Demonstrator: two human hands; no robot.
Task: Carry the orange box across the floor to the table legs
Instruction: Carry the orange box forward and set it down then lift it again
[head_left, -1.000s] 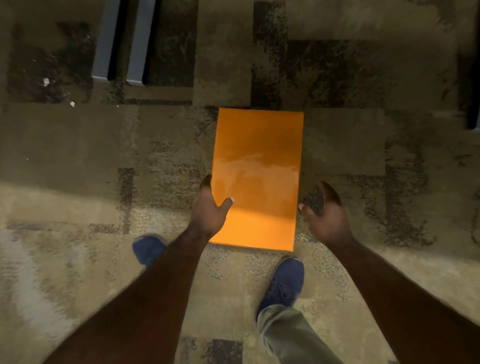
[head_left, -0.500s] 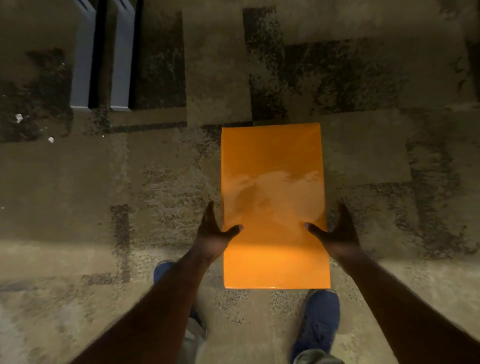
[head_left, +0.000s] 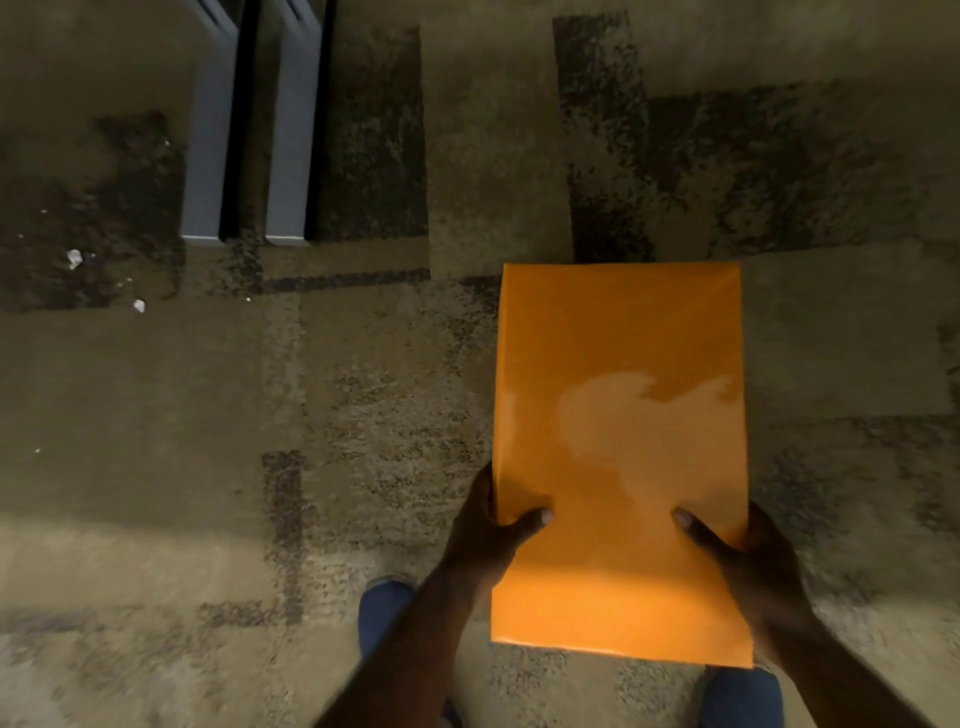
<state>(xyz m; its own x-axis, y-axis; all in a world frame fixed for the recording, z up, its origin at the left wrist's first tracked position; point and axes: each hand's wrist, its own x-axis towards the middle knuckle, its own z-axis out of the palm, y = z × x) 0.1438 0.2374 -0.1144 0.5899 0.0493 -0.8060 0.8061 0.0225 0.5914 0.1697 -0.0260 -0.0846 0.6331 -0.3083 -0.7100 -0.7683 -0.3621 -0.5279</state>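
Observation:
The orange box (head_left: 618, 447) is a glossy flat rectangle, seen from above at the centre right. My left hand (head_left: 491, 530) grips its left edge, thumb on top. My right hand (head_left: 748, 556) grips its right edge the same way. Both hands hold it near its close end, above the carpet. Two grey table legs (head_left: 249, 140) stand upright at the upper left, well left of and beyond the box.
Patterned brown and tan carpet (head_left: 208, 415) covers the floor. Small white scraps (head_left: 75, 258) lie left of the table legs. My blue shoes (head_left: 382, 613) show below the box.
My hands went from beside the box to closing on both its edges. The box now appears larger and nearer, and the table legs have come closer in view.

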